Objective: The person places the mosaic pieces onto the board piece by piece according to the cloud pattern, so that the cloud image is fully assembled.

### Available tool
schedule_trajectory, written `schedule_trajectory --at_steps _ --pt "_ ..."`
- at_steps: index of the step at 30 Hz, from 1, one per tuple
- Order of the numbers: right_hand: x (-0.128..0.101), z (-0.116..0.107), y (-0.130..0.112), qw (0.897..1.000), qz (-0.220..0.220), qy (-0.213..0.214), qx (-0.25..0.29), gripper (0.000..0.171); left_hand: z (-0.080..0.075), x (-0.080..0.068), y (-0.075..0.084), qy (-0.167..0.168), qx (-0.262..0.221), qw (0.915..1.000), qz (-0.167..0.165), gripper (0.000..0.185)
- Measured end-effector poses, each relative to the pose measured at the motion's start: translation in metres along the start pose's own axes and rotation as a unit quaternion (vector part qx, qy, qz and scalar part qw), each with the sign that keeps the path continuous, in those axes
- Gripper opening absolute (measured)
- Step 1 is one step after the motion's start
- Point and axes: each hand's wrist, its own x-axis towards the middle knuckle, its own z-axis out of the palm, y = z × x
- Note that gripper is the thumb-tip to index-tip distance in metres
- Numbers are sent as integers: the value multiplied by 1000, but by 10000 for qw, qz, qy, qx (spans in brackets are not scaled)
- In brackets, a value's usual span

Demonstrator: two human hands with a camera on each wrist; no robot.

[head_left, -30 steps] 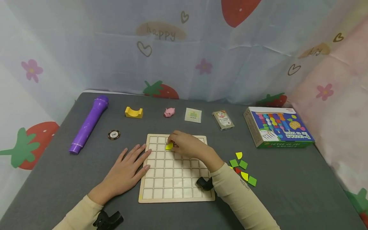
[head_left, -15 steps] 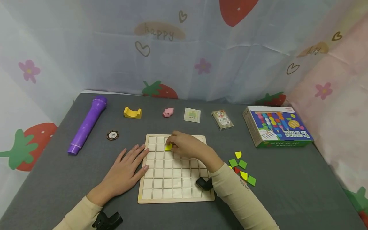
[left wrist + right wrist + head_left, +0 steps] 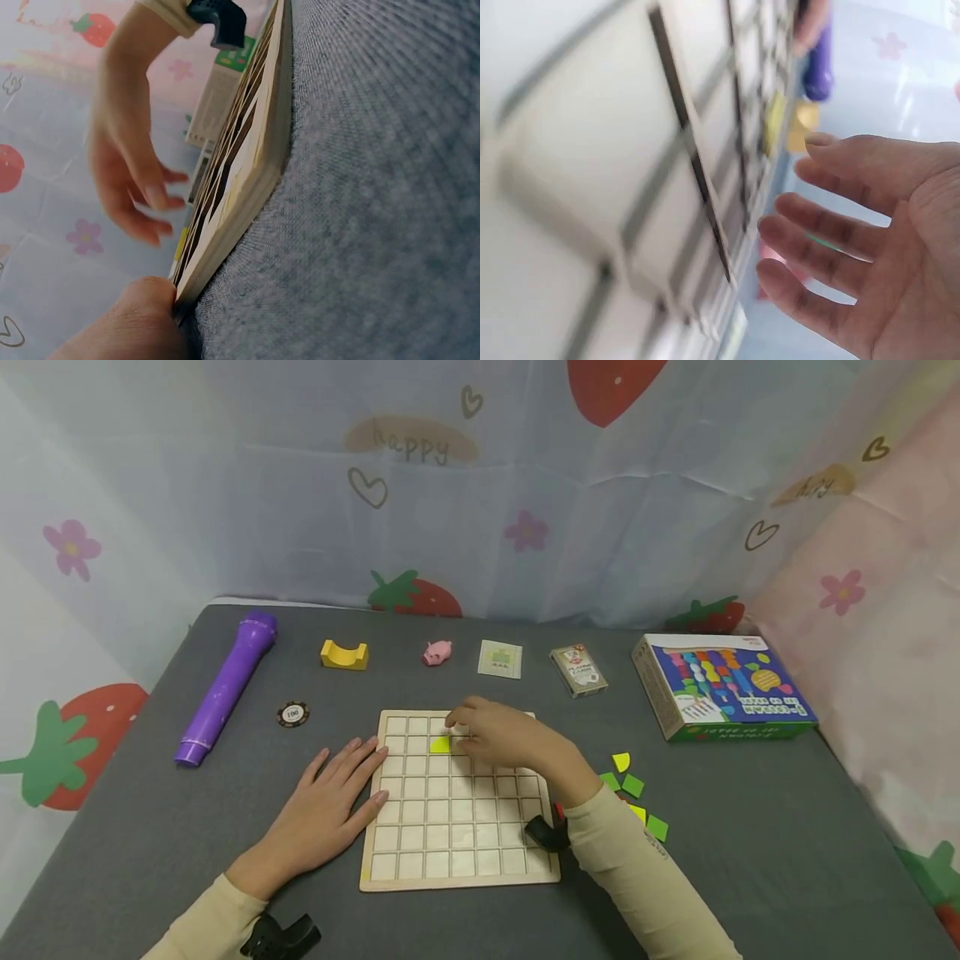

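Note:
A wooden grid board (image 3: 420, 883) lies flat in the middle of the table. One yellow tile (image 3: 440, 745) with a rounded side sits in a cell of its second row from the far edge. Just right of that tile my right hand (image 3: 498, 737) hovers over the board, fingers loosely bent and apart, holding nothing; the right wrist view shows its bare palm and fingers (image 3: 832, 232). My left hand (image 3: 322, 810) lies flat with spread fingers, its fingertips at the board's left edge. In the left wrist view its thumb (image 3: 142, 319) touches the board's corner.
Several green tiles (image 3: 657, 828) and yellow tiles (image 3: 621, 762) lie right of the board, partly hidden by the right sleeve. Behind stand a purple microphone-shaped tube (image 3: 228, 689), poker chip (image 3: 292, 714), yellow curved block (image 3: 344, 655), pink pig (image 3: 437, 652), paper square (image 3: 499, 659), card box (image 3: 578, 670) and game box (image 3: 723, 685).
My right hand has let go of the yellow tile and drawn back slightly to the right, its fingers spreading. The tile stays on the board. My left hand keeps its place.

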Motion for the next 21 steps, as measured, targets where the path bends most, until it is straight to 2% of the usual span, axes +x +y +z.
schedule_trajectory --at_steps 6,10,15,21 --pt "-49 -31 17 9983 571 127 48 39 -1 2 -1 63 3 10000 40 60" --pt "-82 -41 32 9958 893 192 93 41 -2 0 -1 18 10 10000 24 61" --pt "-114 -36 47 9930 1144 213 224 42 -4 -1 -1 -1 36 10000 35 61" --pt "-138 -17 53 9914 1270 83 316 44 -1 1 2 -19 3 10000 81 61"
